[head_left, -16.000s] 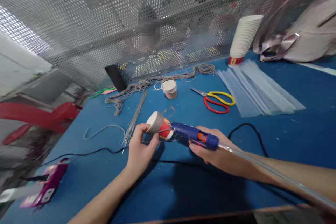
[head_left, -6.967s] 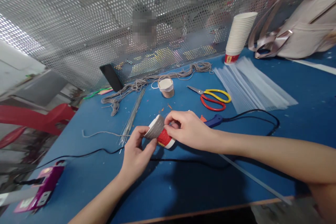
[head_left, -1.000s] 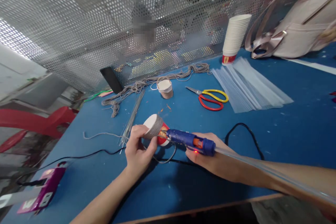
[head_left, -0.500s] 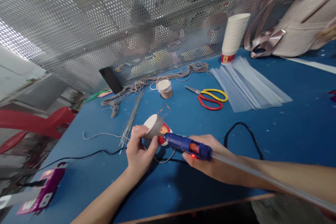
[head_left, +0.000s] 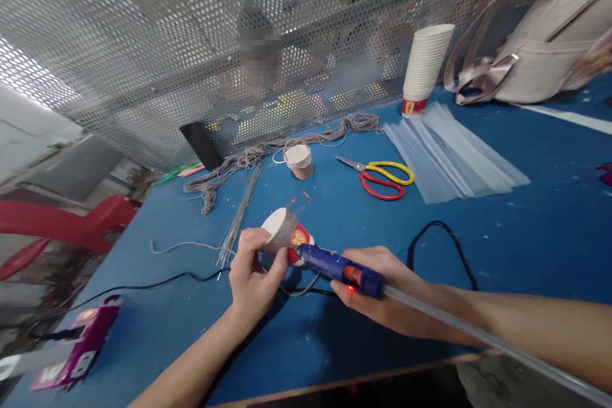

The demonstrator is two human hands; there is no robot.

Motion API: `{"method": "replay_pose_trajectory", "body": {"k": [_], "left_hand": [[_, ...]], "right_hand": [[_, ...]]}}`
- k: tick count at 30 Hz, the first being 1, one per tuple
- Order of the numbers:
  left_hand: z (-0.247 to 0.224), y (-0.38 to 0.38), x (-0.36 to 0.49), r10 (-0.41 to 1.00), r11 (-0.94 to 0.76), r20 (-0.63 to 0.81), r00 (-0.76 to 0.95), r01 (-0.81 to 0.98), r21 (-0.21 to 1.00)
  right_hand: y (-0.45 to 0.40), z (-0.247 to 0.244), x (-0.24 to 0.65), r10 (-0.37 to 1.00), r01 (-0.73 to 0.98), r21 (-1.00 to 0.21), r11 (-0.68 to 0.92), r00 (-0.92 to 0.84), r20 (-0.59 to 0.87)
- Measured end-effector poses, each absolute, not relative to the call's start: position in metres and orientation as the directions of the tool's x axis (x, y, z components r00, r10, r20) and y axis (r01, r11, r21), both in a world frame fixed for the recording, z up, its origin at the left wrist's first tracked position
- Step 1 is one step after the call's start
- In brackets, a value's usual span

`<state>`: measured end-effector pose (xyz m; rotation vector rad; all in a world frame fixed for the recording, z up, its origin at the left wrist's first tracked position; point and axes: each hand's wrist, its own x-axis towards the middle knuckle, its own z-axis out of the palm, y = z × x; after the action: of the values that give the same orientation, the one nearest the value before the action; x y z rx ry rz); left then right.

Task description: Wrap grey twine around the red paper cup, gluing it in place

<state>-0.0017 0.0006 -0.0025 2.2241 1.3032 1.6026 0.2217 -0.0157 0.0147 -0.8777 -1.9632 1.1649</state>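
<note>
My left hand [head_left: 258, 271] grips a paper cup [head_left: 301, 236], tilted on its side, with grey cord [head_left: 285, 229] wound round its wider part. A loose tail of that cord [head_left: 191, 244] trails left over the table. In my right hand [head_left: 382, 287] is a blue hot glue gun [head_left: 329, 261] with a red light glowing near my fingers. Its nozzle meets the cup by the edge of the winding, close to my left thumb. From its rear a long clear glue stick [head_left: 459, 328] runs toward the lower right.
On the blue table [head_left: 363, 229] lie scissors [head_left: 382, 178], clear plastic strips [head_left: 459, 159], thin wires [head_left: 241, 210], grey cord bundles [head_left: 253, 156] and a phone [head_left: 201, 145]. A small wrapped cup [head_left: 300, 162], stacked cups [head_left: 425, 70] and a pink bag [head_left: 540, 44] stand behind. Left is a purple power strip [head_left: 81, 347].
The glue gun has shifted very slightly left and down in my right hand. My left hand and the cup keep their place.
</note>
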Motion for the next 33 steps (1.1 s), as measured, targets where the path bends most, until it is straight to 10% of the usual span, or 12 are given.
{"method": "replay_pose_trajectory", "body": {"k": [33], "left_hand": [[0.0010,0.0000,-0.0028,0.692,-0.648,0.716,0.091,0.514,0.562]], "right_hand": [[-0.0134,0.0180,0.2256,0.835,0.268,-0.894,0.360,-0.519,0.182]]}}
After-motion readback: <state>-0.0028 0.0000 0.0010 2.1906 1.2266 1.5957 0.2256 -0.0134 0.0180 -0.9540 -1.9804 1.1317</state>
